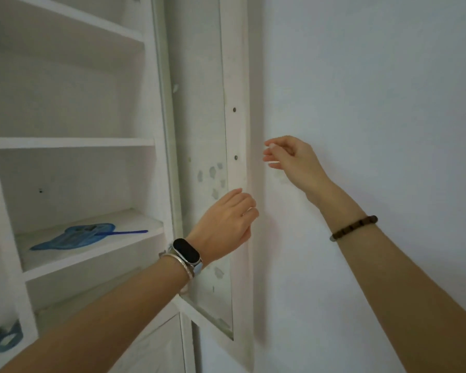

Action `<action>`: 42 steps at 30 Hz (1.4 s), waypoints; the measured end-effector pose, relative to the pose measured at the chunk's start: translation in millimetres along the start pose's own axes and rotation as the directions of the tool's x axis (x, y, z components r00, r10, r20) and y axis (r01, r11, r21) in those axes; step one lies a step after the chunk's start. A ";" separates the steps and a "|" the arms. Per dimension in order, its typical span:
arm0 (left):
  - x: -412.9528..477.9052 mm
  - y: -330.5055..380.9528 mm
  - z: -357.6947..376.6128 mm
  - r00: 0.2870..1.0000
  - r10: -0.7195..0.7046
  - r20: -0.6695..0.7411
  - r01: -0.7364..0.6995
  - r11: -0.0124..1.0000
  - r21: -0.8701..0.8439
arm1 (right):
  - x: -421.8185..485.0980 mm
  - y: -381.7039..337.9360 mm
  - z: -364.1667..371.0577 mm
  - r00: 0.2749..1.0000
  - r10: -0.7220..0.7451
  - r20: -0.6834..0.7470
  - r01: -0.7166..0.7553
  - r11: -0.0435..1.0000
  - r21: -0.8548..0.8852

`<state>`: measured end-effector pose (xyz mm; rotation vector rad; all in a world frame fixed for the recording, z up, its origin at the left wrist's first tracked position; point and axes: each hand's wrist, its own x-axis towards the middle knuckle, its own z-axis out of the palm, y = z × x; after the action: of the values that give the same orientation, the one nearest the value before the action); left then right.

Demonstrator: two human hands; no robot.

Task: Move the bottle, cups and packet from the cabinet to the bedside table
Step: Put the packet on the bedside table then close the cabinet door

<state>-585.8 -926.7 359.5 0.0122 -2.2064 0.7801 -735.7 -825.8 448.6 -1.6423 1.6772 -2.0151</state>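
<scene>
From the head view, the cabinet (73,142) stands open with its door (199,157) swung back toward the wall, and neither bottle, cups nor packet shows on its shelves, only a blue swatter (73,235); where they are, and which way they point, cannot be told. Whether they have been moved is likewise unclear, as the bedside table is out of view. The left hand (226,219) curls loosely at the door's edge, the right hand (291,157) hangs apart near it, fingers loose, both empty.
</scene>
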 end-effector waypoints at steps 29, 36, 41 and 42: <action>-26.7 -36.4 -28.3 0.969 0.229 0.087 -0.244 0.939 0.243 | 27.1 -16.5 58.1 0.967 0.045 0.249 -0.134 0.925 0.356; -103.1 -76.4 -75.6 0.954 0.288 0.084 -0.299 0.897 0.326 | 18.8 -46.2 119.2 0.940 -0.054 0.337 -0.057 0.949 0.311; -161.4 -102.8 -114.8 0.970 0.191 0.151 -0.235 0.893 0.383 | 12.1 -73.1 179.5 0.908 -0.138 0.395 0.028 0.962 0.272; -172.6 -107.9 -121.9 0.972 0.154 0.176 -0.213 0.893 0.396 | 11.7 -77.3 193.2 0.904 -0.144 0.403 0.039 0.965 0.258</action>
<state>-356.9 -988.7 361.0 0.0707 -2.1518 1.3820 -560.2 -932.5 483.8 -1.9164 1.1748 -1.6563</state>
